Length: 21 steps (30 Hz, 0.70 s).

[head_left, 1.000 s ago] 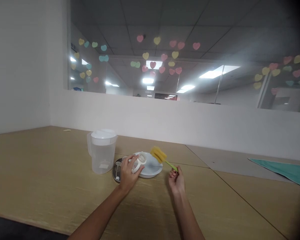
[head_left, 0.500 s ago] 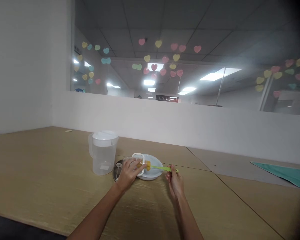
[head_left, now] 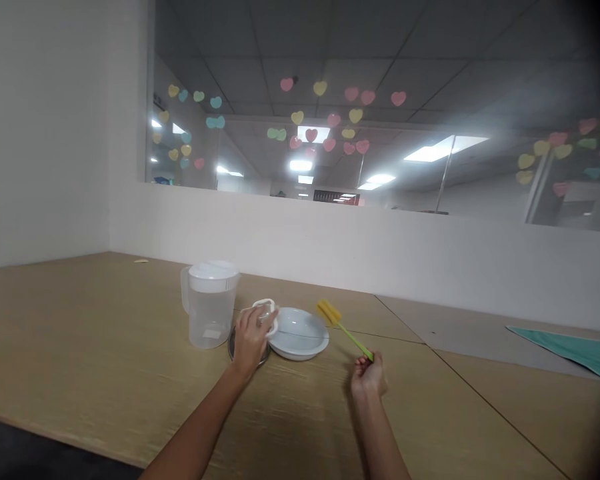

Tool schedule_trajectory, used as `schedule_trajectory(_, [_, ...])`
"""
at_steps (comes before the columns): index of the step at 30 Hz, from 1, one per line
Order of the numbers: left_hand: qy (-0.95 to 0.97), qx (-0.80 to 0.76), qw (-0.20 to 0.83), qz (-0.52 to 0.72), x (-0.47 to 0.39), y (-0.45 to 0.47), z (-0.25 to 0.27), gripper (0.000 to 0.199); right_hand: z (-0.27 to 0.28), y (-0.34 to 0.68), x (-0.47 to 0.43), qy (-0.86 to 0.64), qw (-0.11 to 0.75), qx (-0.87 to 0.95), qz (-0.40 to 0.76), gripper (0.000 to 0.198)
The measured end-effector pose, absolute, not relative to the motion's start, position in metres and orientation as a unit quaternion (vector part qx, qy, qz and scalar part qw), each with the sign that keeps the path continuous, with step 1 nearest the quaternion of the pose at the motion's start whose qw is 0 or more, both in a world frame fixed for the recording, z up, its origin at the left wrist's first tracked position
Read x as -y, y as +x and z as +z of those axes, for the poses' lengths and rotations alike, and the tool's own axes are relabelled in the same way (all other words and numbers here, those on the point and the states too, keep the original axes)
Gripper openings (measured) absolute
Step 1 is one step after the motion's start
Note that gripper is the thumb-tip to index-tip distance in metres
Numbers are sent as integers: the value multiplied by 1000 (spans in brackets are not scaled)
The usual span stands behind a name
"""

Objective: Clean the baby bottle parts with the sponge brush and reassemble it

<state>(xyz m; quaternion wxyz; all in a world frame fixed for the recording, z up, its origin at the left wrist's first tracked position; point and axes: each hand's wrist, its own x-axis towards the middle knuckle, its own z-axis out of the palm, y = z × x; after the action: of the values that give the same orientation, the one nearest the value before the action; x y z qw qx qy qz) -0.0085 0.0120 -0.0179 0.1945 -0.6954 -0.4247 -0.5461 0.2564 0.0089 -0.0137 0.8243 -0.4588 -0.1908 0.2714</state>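
Observation:
My left hand (head_left: 250, 337) is closed around a clear jar (head_left: 267, 311) with a white rim, tilted with its mouth toward the right; the fingers hide much of it. Beside it stands a white bowl (head_left: 300, 343). Under the jar and hand, a dark round disc with a grey rim (head_left: 265, 357) lies partly covered on the table. In my right hand (head_left: 370, 377), fingers wrap the end of the green handle of a bottle brush (head_left: 330, 311). Its yellow sponge head points up and left, just right of the bowl and apart from the jar.
A lidded translucent pitcher (head_left: 211, 313) stands left of my left hand. On the far right lies a teal cloth (head_left: 570, 350) over a grey part of the wooden table (head_left: 105, 347). A low white wall (head_left: 300, 240) with a window borders the back.
The brush head has come out of the jar. My right hand has moved right and toward me with the brush, while my left hand has shifted slightly left with the jar.

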Motion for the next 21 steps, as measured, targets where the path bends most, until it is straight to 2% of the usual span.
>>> schedule_trajectory(2, [-647, 437, 131, -611, -12, -9, -16, 43, -17, 260, -11, -487, 819, 179, 247, 36])
schedule_trajectory(5, [-575, 419, 23, -702, -8, -3, -16, 52, -22, 258, -14, -536, 791, 192, 223, 30])
schedule_trajectory(7, [-566, 398, -24, -721, -2, 7, -21, 57, -25, 252, -15, -574, 757, 226, 214, 22])
schedule_trajectory(12, [-726, 264, -85, -629, 21, 41, -40, 57, -33, 238, -12, -646, 647, 357, 191, 8])
schedule_trajectory(17, [-787, 217, -185, -546, 36, 65, -45, 66, -37, 234, -5, -676, 538, 481, 147, 15])
schedule_trajectory(19, [-795, 228, -191, -528, 37, 64, -40, 68, -37, 234, -2, -692, 487, 523, 103, 19])
schedule_trajectory(21, [-799, 252, -178, -517, 36, 58, -34, 67, -34, 233, -1, -690, 483, 534, 71, 30])
